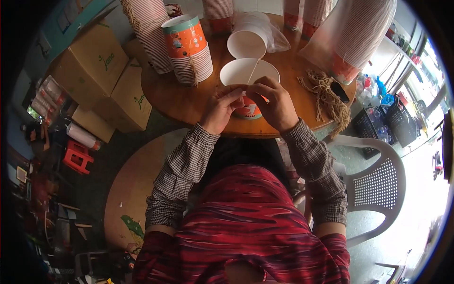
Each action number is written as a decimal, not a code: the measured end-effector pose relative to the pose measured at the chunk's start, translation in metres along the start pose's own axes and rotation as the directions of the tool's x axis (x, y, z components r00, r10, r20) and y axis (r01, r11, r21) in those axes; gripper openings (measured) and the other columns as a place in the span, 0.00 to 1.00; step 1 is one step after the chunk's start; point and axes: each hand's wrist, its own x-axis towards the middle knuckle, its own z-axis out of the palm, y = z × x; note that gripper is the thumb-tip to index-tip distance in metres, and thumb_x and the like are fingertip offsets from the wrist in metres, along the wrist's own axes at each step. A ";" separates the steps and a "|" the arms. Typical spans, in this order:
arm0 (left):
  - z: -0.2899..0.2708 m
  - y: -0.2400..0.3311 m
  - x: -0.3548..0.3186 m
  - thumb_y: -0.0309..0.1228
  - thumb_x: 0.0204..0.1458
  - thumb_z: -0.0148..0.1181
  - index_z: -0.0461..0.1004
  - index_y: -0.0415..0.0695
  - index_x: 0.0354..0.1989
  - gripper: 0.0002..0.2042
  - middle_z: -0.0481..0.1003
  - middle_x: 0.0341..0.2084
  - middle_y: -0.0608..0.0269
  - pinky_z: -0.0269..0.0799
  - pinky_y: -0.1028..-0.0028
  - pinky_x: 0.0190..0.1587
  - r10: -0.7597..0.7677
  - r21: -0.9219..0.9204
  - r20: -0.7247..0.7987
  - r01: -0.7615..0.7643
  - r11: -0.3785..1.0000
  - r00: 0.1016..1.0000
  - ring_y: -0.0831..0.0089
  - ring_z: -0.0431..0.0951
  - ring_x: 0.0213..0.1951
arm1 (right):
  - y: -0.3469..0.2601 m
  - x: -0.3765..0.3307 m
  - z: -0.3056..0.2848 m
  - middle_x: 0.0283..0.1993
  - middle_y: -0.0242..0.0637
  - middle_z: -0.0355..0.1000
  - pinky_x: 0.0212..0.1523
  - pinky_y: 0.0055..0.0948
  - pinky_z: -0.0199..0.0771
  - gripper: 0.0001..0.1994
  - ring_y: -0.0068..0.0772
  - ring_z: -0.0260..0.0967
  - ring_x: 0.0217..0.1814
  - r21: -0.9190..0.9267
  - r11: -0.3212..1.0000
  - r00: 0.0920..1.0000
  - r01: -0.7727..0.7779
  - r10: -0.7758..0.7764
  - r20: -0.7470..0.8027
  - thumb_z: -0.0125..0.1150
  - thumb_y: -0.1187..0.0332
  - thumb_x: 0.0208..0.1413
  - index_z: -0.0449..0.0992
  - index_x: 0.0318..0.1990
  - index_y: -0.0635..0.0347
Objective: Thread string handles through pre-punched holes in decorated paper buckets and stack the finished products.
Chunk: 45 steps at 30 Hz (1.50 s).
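A paper bucket (pixel 231 74), white inside with an orange and teal printed outside, stands near the table's front edge. Both my hands meet at its near rim. A thin piece of twine (pixel 254 70) runs from my fingertips across the bucket's mouth. My left hand (pixel 221 108) is closed in a pinch on the twine at the rim. Beside it, my right hand (pixel 276 105) has its fingers bent and pinched on the twine too. The fingers partly hide the bucket's front and the twine's near end. Another white bucket (pixel 247 45) lies tipped just behind, by clear plastic wrap.
Stacked buckets (pixel 190 66) stand at the left of the round wooden table (pixel 175 102). A plastic-wrapped stack (pixel 362 38) is at the back right. Loose twine (pixel 324 94) with a dark oval object hangs over the right edge. Cardboard boxes (pixel 94 61) and a plastic chair (pixel 378 189) flank the table.
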 end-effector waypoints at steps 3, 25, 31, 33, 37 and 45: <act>-0.005 -0.004 0.003 0.29 0.57 0.55 0.76 0.37 0.39 0.09 0.75 0.27 0.69 0.69 0.83 0.34 0.096 0.332 0.011 -0.094 0.938 0.995 0.86 0.71 0.27 | 0.002 0.010 0.003 0.39 0.39 0.71 0.42 0.38 0.72 0.08 0.45 0.70 0.43 -0.013 1.000 1.000 0.028 -0.028 0.011 0.61 0.75 0.48 0.78 0.37 0.56; 0.001 -0.002 0.005 0.30 0.59 0.54 0.75 0.35 0.38 0.09 0.78 0.29 0.65 0.70 0.83 0.36 0.315 0.582 0.048 -0.283 0.762 0.948 0.83 0.75 0.32 | 0.024 0.003 0.017 0.30 0.37 0.77 0.33 0.20 0.75 0.03 0.20 0.74 0.31 0.574 0.672 0.874 -0.469 0.445 0.194 0.59 0.77 0.52 0.74 0.33 0.68; 0.008 -0.008 -0.001 0.30 0.59 0.55 0.76 0.36 0.39 0.09 0.78 0.29 0.65 0.71 0.82 0.36 0.399 0.599 -0.013 -0.312 0.737 0.917 0.82 0.75 0.31 | 0.008 -0.005 0.026 0.30 0.34 0.76 0.30 0.17 0.72 0.03 0.16 0.71 0.29 0.348 0.874 0.930 -0.340 0.367 -0.012 0.57 0.76 0.55 0.73 0.35 0.66; 0.014 -0.006 -0.004 0.29 0.58 0.56 0.76 0.36 0.40 0.08 0.78 0.31 0.65 0.72 0.81 0.38 0.374 0.527 -0.082 -0.278 0.803 0.924 0.81 0.76 0.32 | 0.010 -0.008 0.029 0.30 0.34 0.76 0.30 0.18 0.72 0.03 0.16 0.71 0.29 0.335 0.882 0.933 -0.330 0.359 -0.027 0.58 0.76 0.54 0.73 0.35 0.66; 0.015 -0.009 -0.006 0.28 0.57 0.56 0.75 0.36 0.42 0.09 0.78 0.34 0.63 0.73 0.81 0.40 0.357 0.404 -0.106 -0.288 0.868 0.928 0.80 0.76 0.33 | 0.004 -0.010 0.030 0.30 0.40 0.74 0.34 0.28 0.74 0.05 0.33 0.74 0.31 0.333 0.891 0.932 -0.308 0.353 -0.082 0.59 0.74 0.49 0.74 0.34 0.62; 0.020 -0.007 -0.006 0.29 0.58 0.56 0.74 0.36 0.40 0.08 0.76 0.34 0.65 0.71 0.81 0.41 0.356 0.320 -0.104 -0.308 0.896 0.929 0.81 0.75 0.36 | 0.012 -0.013 0.031 0.30 0.38 0.75 0.33 0.27 0.74 0.06 0.28 0.73 0.30 0.421 0.839 0.916 -0.344 0.398 -0.044 0.61 0.74 0.49 0.73 0.34 0.65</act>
